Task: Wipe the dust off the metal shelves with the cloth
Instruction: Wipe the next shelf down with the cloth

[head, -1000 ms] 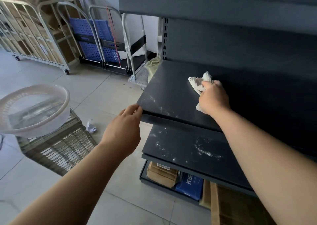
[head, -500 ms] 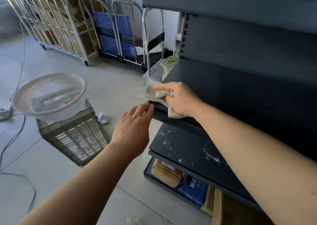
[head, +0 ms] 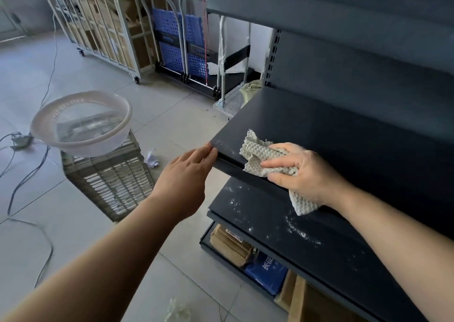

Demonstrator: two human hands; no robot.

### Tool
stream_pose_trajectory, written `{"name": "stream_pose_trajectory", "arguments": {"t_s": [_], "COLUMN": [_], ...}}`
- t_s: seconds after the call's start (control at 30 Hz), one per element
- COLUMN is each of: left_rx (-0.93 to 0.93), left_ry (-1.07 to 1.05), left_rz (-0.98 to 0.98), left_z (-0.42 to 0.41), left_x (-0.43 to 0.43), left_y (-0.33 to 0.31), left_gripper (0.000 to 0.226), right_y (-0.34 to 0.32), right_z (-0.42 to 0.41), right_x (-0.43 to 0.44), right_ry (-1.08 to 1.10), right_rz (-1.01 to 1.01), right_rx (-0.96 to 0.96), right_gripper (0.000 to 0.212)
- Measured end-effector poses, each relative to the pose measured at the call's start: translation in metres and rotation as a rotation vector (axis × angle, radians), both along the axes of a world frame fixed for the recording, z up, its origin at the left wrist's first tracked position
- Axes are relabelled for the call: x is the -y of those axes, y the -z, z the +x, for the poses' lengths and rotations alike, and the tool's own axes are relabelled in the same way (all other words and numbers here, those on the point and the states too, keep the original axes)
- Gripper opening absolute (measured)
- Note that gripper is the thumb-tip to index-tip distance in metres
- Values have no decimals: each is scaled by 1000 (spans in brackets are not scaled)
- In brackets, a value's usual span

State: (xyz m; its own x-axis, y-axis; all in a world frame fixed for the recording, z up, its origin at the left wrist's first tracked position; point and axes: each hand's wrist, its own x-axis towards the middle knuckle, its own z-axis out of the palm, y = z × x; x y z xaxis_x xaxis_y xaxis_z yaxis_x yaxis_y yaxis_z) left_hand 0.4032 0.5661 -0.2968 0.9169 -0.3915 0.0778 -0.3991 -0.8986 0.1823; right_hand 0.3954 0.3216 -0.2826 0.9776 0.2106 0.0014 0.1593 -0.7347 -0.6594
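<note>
A crumpled grey waffle-textured cloth lay over the near-left edge of a dark metal shelf; the shelf below was dust-speckled.

Blue pkg on bottom shelf: white Chinese chars, first reads "长", rest cut off. Box label too small to read.

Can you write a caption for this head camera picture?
Right hand wipes a dark metal shelf with a cloth.

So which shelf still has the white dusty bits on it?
The lower shelf, under the one the right hand wipes with the cloth; white specks dot it.
</note>
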Motion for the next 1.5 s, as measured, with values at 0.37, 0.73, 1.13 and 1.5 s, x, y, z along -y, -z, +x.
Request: {"name": "stream_pose_trajectory", "arguments": {"t_s": [0.37,0.73,1.13,1.5], "left_rx": [-71,-100,-173,9], "left_ry": [-228,-294,-314,-251], "left_rz": [-190,-174,-197,-141], "left_z": [-8,-43,-44,-16], "left_x": [6,44,53,72], "left_y": [18,25,18,17], "left_gripper": [72,73,71,57], "right_y": [12,-8,9,16], "right_z": [98,83,64,180], "right_x": [-80,-34,-24,71], "right_ry": [-223,-205,-282,262], "right_rz": [-127,320,87,-96], "right_rx": [111,-82,66,126], "right_gripper": [24,58,27,37]}}
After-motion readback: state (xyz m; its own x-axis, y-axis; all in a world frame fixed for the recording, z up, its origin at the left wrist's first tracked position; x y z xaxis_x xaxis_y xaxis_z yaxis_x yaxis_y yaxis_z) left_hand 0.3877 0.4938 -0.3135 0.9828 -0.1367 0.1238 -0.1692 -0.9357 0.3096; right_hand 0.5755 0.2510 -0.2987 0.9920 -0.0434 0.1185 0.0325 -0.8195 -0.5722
